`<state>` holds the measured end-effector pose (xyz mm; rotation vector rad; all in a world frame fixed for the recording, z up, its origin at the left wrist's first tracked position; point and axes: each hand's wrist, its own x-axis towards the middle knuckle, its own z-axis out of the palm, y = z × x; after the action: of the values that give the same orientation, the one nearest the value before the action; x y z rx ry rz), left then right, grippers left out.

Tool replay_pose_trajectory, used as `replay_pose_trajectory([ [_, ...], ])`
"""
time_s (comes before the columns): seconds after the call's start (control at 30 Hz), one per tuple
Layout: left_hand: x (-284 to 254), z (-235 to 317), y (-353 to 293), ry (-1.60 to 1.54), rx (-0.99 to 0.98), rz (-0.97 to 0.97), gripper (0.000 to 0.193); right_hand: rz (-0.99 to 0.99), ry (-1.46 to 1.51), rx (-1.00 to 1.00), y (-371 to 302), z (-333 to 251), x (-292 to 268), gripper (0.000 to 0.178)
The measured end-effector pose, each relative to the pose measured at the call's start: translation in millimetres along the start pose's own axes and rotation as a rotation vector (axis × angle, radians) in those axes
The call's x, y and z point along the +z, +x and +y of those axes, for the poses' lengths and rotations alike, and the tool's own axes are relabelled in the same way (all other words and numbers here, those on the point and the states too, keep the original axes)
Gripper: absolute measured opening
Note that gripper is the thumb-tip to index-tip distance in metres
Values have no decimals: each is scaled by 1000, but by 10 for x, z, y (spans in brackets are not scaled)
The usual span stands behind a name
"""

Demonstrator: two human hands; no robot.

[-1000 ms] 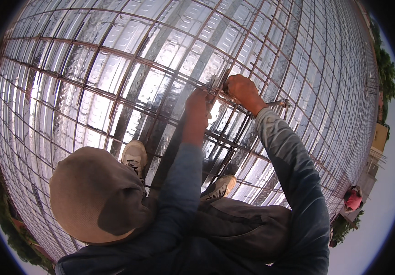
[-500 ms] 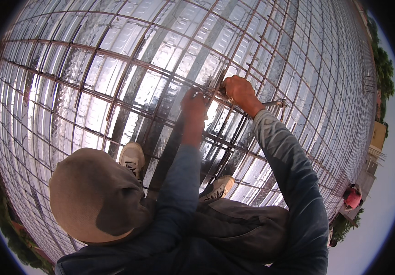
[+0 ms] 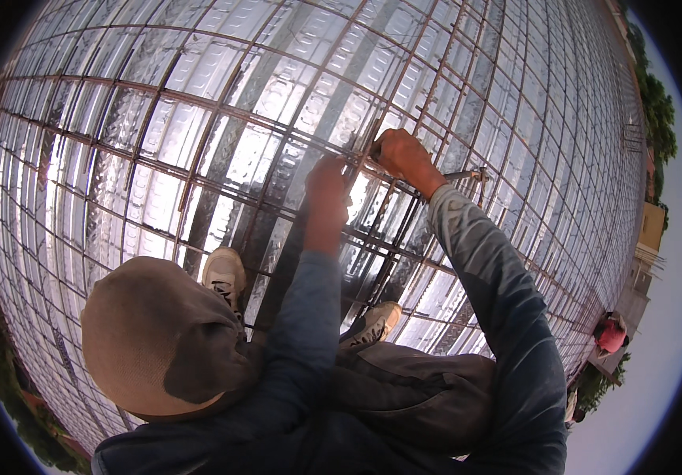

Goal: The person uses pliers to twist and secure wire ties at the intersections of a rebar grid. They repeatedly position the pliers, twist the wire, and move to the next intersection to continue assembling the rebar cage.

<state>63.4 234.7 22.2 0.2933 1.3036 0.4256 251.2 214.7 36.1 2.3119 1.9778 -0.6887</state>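
Note:
My right hand (image 3: pixel 404 152) is closed in a fist at a crossing of the steel reinforcing bars (image 3: pixel 309 138). A metal-shafted tool (image 3: pixel 461 174) sticks out behind that fist, its far end crossed by a short piece; its front end is hidden. Just to the left, my left hand (image 3: pixel 327 194) is blurred, with curled fingers against the same bars. Whatever it pinches cannot be made out.
Under the bar grid lies shiny ribbed metal decking (image 3: pixel 258 154). My left shoe (image 3: pixel 224 275) and right shoe (image 3: pixel 376 323) stand among the bars. A brown cloth-covered rounded shape (image 3: pixel 163 336) fills the lower left. Another person in red (image 3: pixel 611 336) is at the far right.
Both hands have shifted slightly left in the picture, along with the bars around them. The right fist still grips the tool at the same crossing.

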Motion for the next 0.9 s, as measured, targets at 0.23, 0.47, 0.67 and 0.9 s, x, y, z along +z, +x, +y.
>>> replay_pose_trajectory([
  [0.23, 29, 3, -61, -59, 0, -17, 17, -84, 29, 38, 5, 63, -8, 17],
  [0.47, -42, -263, 159, -108, 268, -88, 18, -43, -8, 16, -3, 38, -5, 17],
  [0.67, -48, -290, 274, -184, 319, -53, 11, 10, -39, -53, -15, 30, 29, 16],
  [0.9, 192, -314, 136, -235, 208, -11, 37, 40, -56, -85, -112, 319, 190, 16],
])
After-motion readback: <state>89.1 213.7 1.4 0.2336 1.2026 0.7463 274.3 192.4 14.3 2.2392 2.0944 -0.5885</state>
